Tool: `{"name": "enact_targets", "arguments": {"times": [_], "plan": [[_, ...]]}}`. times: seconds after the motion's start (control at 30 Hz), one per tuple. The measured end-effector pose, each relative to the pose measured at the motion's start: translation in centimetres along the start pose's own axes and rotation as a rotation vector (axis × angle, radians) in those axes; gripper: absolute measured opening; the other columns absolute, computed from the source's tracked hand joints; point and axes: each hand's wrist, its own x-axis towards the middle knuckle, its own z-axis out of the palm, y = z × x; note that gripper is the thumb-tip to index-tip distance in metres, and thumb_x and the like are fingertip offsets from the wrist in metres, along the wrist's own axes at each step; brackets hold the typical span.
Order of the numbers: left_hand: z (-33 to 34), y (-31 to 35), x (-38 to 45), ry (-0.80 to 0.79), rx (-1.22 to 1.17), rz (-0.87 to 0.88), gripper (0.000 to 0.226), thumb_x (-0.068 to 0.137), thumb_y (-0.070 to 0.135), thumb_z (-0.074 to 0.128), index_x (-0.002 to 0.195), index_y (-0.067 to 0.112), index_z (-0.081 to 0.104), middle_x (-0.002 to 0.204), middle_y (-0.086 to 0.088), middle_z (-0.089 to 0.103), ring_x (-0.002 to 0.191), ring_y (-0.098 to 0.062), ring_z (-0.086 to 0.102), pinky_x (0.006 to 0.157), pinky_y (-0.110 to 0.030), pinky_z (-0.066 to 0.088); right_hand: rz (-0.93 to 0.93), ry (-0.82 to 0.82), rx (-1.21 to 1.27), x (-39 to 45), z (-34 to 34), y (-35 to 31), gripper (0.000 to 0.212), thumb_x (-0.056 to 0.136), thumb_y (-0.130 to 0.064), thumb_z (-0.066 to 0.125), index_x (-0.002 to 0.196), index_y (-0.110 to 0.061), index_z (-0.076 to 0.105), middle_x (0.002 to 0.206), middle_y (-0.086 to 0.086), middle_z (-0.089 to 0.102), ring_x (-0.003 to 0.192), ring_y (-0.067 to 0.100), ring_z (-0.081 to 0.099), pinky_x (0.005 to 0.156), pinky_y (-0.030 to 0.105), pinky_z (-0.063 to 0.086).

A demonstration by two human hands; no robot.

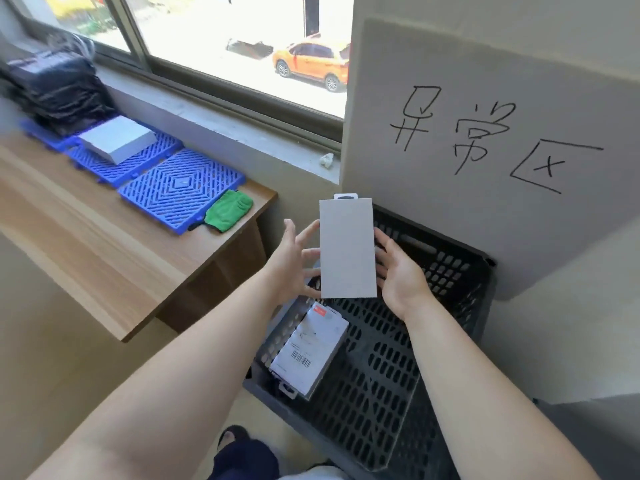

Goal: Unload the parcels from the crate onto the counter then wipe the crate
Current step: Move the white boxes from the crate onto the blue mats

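A flat white parcel (347, 249) stands upright in the air above the black perforated crate (450, 271) on the floor. My right hand (401, 273) holds its right edge, fingers behind it. My left hand (294, 261) touches its left edge with fingers spread and straight. Another white parcel (308, 351) with a barcode label leans against the crate's left wall inside. A white box (117, 140) lies on the wooden counter (104, 244) at left. A green cloth (228, 210) lies near the counter's right end.
Blue plastic grid mats (180, 188) cover the counter's back, with a stack of black bags (55, 88) at far left. A grey wall panel with handwriting (485, 133) stands right behind the crate. A window sill (242, 133) runs behind the counter.
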Motion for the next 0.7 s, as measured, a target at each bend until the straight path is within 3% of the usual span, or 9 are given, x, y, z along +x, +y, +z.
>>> {"name": "enact_targets", "arguments": {"times": [0.1, 0.17, 0.27, 0.37, 0.5, 0.7], "plan": [[-3.5, 1.5, -2.1, 0.006, -0.057, 0.049, 0.060, 0.092, 0.077, 0.010, 0.112, 0.053, 0.061, 0.119, -0.004, 0.057, 0.109, -0.035, 0.053, 0.100, -0.075, 0.031, -0.038, -0.105, -0.061, 0.0, 3.9, -0.8, 0.037, 0.106, -0.035, 0.033, 0.134, -0.040, 0.057, 0.126, 0.001, 0.068, 0.120, 0.021, 0.059, 0.091, 0.039, 0.047], [-6.4, 2.9, -3.4, 0.017, -0.078, 0.083, 0.060, 0.091, 0.078, 0.011, 0.113, 0.053, 0.061, 0.129, -0.007, 0.052, 0.118, -0.038, 0.050, 0.101, -0.075, 0.030, -0.015, -0.151, -0.051, 0.2, 6.9, -1.2, 0.040, 0.106, -0.045, 0.029, 0.132, -0.039, 0.059, 0.127, 0.003, 0.067, 0.122, 0.024, 0.057, 0.099, 0.044, 0.044], [-11.9, 5.0, -5.5, 0.073, -0.099, 0.108, 0.069, 0.088, 0.081, 0.013, 0.133, 0.048, 0.053, 0.145, -0.009, 0.044, 0.134, -0.043, 0.040, 0.103, -0.076, 0.028, 0.053, -0.233, -0.001, 0.9, 12.3, -1.2, 0.061, 0.101, -0.062, 0.016, 0.129, -0.034, 0.062, 0.124, 0.009, 0.068, 0.122, 0.029, 0.057, 0.107, 0.053, 0.039], [-18.4, 6.2, -8.0, 0.119, -0.137, 0.150, 0.071, 0.087, 0.082, 0.014, 0.135, 0.047, 0.053, 0.141, -0.009, 0.050, 0.129, -0.041, 0.046, 0.101, -0.075, 0.032, 0.134, -0.326, 0.028, 1.6, 19.2, -0.3, 0.076, 0.093, -0.073, 0.011, 0.130, -0.030, 0.061, 0.118, 0.010, 0.071, 0.118, 0.031, 0.061, 0.108, 0.055, 0.039], [-29.1, 7.5, -11.8, 0.220, -0.184, 0.190, 0.072, 0.084, 0.084, 0.016, 0.131, 0.048, 0.056, 0.136, -0.011, 0.053, 0.122, -0.041, 0.053, 0.096, -0.073, 0.040, 0.254, -0.420, 0.020, 2.4, 30.4, 2.1, 0.085, 0.088, -0.080, 0.008, 0.129, -0.028, 0.062, 0.129, 0.013, 0.065, 0.123, 0.033, 0.057, 0.110, 0.051, 0.036], [-47.8, 9.5, -18.7, 0.258, -0.282, 0.221, 0.073, 0.084, 0.085, 0.012, 0.129, 0.051, 0.057, 0.140, -0.014, 0.048, 0.120, -0.041, 0.054, 0.091, -0.076, 0.040, 0.378, -0.590, -0.029, 2.9, 49.0, 7.5, 0.090, 0.084, -0.085, 0.008, 0.137, -0.029, 0.055, 0.135, 0.015, 0.060, 0.124, 0.034, 0.054, 0.100, 0.050, 0.039]]}}
